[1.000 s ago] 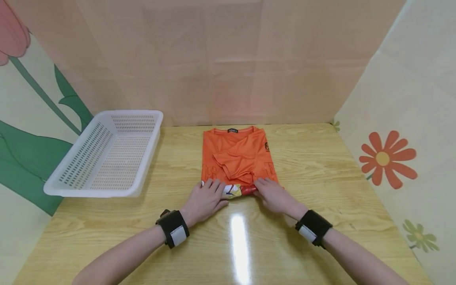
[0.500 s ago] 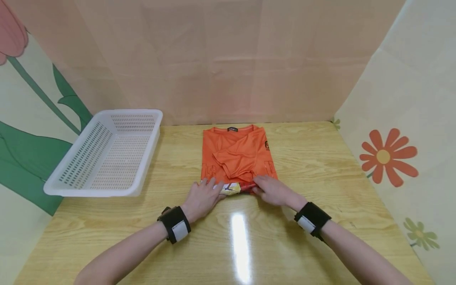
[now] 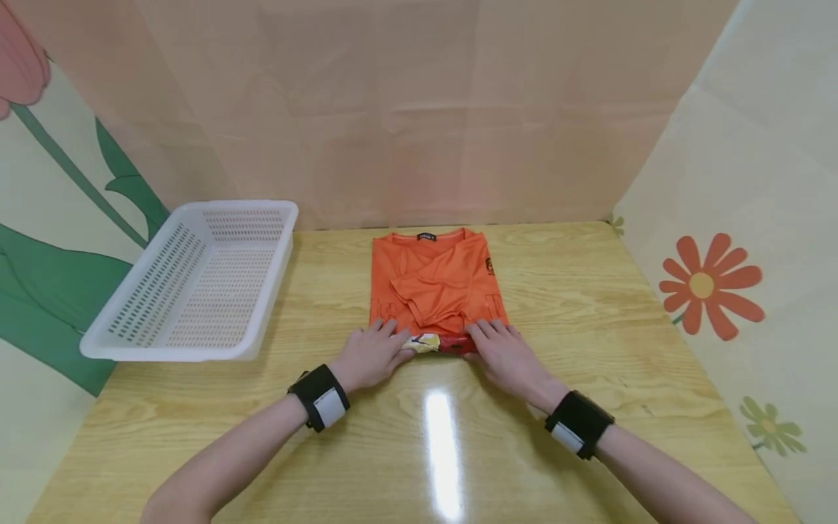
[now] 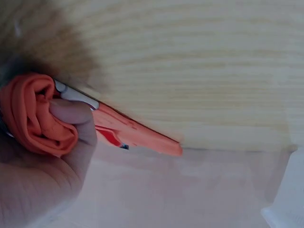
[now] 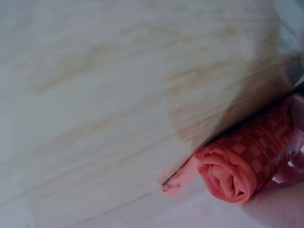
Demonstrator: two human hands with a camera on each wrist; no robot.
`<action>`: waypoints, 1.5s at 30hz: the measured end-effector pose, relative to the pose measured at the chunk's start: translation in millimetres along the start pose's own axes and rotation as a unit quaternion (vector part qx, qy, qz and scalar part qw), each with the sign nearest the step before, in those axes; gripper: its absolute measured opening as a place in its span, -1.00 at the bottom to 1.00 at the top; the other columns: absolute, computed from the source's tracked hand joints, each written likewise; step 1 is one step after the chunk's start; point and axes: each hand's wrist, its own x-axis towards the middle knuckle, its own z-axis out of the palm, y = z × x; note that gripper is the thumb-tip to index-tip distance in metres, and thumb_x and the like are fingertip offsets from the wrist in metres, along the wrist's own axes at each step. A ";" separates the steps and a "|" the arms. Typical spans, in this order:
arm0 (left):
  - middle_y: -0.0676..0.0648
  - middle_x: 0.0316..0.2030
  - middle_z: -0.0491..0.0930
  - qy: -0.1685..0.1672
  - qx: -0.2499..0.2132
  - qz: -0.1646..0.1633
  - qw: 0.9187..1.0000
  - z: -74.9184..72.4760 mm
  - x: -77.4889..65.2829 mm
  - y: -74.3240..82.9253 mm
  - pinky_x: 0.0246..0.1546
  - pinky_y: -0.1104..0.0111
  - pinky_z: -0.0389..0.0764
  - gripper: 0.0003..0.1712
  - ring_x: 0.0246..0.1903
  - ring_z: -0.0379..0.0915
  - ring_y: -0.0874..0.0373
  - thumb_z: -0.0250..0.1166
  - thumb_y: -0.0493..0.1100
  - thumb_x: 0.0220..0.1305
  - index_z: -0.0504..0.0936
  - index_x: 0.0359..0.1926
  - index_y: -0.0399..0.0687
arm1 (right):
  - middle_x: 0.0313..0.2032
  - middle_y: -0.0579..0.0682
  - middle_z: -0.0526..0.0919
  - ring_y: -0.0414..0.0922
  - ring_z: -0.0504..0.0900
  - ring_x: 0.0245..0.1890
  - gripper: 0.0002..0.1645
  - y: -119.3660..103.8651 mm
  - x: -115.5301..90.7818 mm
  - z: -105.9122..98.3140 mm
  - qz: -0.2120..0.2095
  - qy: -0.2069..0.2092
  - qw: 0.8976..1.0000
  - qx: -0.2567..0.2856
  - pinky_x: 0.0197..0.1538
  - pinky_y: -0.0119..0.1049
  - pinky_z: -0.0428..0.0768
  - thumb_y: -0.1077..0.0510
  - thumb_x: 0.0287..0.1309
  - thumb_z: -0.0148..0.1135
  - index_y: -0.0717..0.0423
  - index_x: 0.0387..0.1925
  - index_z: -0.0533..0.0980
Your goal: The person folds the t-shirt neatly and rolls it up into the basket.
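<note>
An orange short-sleeved T-shirt [image 3: 428, 269] lies folded on the table with its collar at the far side. Its near edge is rolled into a tube [image 3: 435, 343] that shows a white, yellow and red print. My left hand [image 3: 369, 356] grips the roll's left end, and the left wrist view shows the spiral of cloth [image 4: 33, 114] with a finger bent against it. At the other end my right hand [image 3: 511, 360] holds the roll, fingers over the top. In the right wrist view the checkered roll [image 5: 256, 156] is seen end-on, and most of that hand is cut off.
A white perforated plastic basket [image 3: 225, 291] stands to the left of the shirt. The wooden table [image 3: 563, 291] meets a pinkish wall covering [image 3: 425, 145] just behind the collar. A flower-printed panel [image 3: 713, 378] borders the right side.
Both hands have edged slightly away from the body with the roll. The right hand has shifted its grip, and its fingers now spread over the top of the roll.
</note>
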 end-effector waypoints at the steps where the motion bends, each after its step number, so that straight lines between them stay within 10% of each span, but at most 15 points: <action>1: -0.10 -0.04 0.53 -0.006 -0.005 0.003 1.000 -0.8 0.5 -1.3 -0.49 0.32 0.34 -0.57 -0.09 0.50 -0.04 -0.04 0.24 0.64 0.52 0.17 0.12 | -0.08 0.05 0.65 0.07 0.58 -0.03 -0.61 0.7 0.9 -0.1 -0.002 0.003 1.000 0.013 0.04 0.10 0.63 0.06 0.39 0.37 0.12 0.13 0.52; 11: -0.11 0.01 0.58 -0.020 0.006 0.020 1.000 -4.9 -8.8 -3.2 -0.38 0.19 0.49 -0.47 -0.05 0.56 -0.08 -0.06 0.33 0.61 0.53 0.12 0.07 | -0.42 -0.12 0.55 -0.23 0.49 -0.37 -0.89 10.2 12.2 -6.5 -0.049 -0.036 0.980 0.191 -0.23 -0.28 0.49 0.21 0.36 0.35 0.07 -0.30 0.56; 18: 0.02 -0.04 0.62 0.069 0.114 0.059 0.989 4.4 -12.6 -0.4 -0.12 0.19 0.67 -0.36 -0.01 0.58 0.05 0.04 0.43 0.51 0.52 0.20 0.05 | -0.36 -0.07 0.63 -0.27 0.48 -0.34 -0.90 16.4 16.9 -13.1 -0.023 -0.115 0.963 0.244 -0.20 -0.33 0.47 0.21 0.46 0.22 0.13 -0.21 0.62; 23: 0.04 -0.23 0.56 0.096 0.116 0.062 0.987 8.3 -12.1 1.0 -0.46 0.35 0.53 -0.53 -0.19 0.55 0.10 0.02 0.31 0.59 0.51 -0.10 0.03 | -0.43 -0.11 0.49 -0.25 0.41 -0.38 -0.85 17.7 18.6 -16.9 -0.007 -0.146 0.954 0.262 -0.22 -0.35 0.39 0.19 0.51 0.16 0.13 -0.26 0.55; 28: 0.01 -0.22 0.59 0.079 0.061 0.053 0.994 8.9 -13.8 1.5 -0.63 0.39 0.34 -0.58 -0.22 0.58 0.07 -0.01 0.24 0.63 0.48 -0.12 0.01 | -0.39 -0.06 0.53 -0.15 0.50 -0.32 -0.82 11.1 15.2 -17.9 0.008 -0.142 0.964 0.224 -0.16 -0.20 0.49 0.15 0.52 0.14 0.13 -0.26 0.55; 35: -0.09 -0.01 0.66 0.021 -0.026 0.020 0.999 7.4 -9.8 -0.2 -0.44 0.24 0.57 -0.58 0.00 0.62 -0.06 -0.10 0.19 0.68 0.51 0.03 0.01 | 0.19 0.26 0.63 0.36 0.57 0.30 -0.34 0.3 -5.6 -12.1 0.009 -0.078 0.992 0.102 0.34 0.41 0.48 -0.06 0.36 0.38 0.19 0.33 0.45; 45: -0.16 0.44 0.48 -0.063 -0.108 -0.019 0.992 -5.5 -4.1 -5.3 0.15 -0.22 0.61 -0.42 0.54 0.29 -0.23 -0.21 0.20 0.70 0.58 0.31 0.04 | 0.01 0.06 0.66 0.04 0.59 0.06 -0.43 -2.6 -10.0 -4.1 -0.035 0.019 0.999 0.013 0.03 0.11 0.67 -0.02 0.26 0.49 0.08 0.19 0.51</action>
